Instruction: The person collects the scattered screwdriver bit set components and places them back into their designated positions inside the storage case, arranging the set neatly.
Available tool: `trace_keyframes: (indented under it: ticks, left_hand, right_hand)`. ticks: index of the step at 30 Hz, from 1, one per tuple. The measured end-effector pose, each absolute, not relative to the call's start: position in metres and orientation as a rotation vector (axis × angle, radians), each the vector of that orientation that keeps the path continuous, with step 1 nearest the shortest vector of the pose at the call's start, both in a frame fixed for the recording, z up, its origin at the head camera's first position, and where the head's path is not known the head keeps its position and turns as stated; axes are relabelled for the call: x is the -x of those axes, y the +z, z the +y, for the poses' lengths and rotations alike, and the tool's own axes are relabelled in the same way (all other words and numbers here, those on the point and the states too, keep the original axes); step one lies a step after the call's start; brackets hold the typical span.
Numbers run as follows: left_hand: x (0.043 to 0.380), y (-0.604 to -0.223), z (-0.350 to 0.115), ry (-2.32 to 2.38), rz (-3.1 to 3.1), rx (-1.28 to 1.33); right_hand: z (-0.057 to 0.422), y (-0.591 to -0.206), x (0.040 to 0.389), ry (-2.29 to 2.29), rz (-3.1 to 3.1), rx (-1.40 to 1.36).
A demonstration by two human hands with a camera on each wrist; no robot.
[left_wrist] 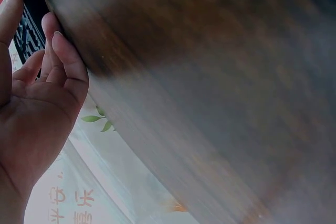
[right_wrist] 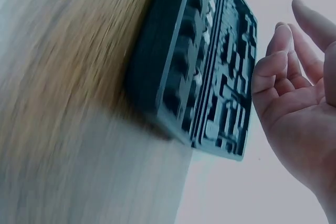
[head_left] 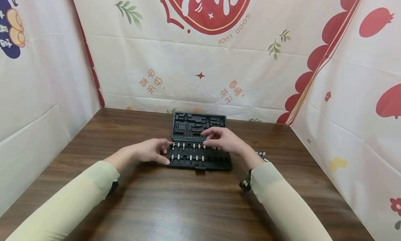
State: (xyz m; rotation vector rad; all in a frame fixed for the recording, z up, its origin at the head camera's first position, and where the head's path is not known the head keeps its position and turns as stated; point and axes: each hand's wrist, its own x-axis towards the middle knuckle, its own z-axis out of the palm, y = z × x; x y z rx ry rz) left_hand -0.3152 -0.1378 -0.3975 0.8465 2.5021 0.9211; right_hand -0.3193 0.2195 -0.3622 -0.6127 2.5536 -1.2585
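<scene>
A black plastic case (head_left: pixel 200 168) lies opened flat on the table, its moulded lid (head_left: pixel 191 124) toward the back wall. Short silver bit sockets (head_left: pixel 190 160) stand in two rows in the near half, with gaps in both rows. At the case's left side, my left hand (head_left: pixel 150 150) rests its thumb and a fingertip against the edge; its other fingers bend loosely. Over the case's right part hovers my right hand (head_left: pixel 223 140), thumb and index finger apart. The right wrist view shows this hand (right_wrist: pixel 299 93) relaxed, with nothing visible in it.
Several small silver pieces (head_left: pixel 261 154) lie on the brown wooden table (head_left: pixel 188 206) right of the case, partly hidden behind my right forearm. Printed cloth (head_left: pixel 194 60) hangs behind the table and along both sides.
</scene>
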Motion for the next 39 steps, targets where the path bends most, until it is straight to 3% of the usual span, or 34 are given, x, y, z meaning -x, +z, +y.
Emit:
trace_keyframes:
  ticks: [16, 39]
  left_hand:
    - [0.315, -0.400, -0.137, 0.929, 2.503, -0.813]
    - [0.313, -0.397, -0.136, 0.931, 2.505, -0.797]
  right_hand:
    - [0.269, -0.358, 0.300, -1.251, 2.639, 0.566]
    - [0.388, -0.358, 0.281, -1.203, 2.714, 0.358]
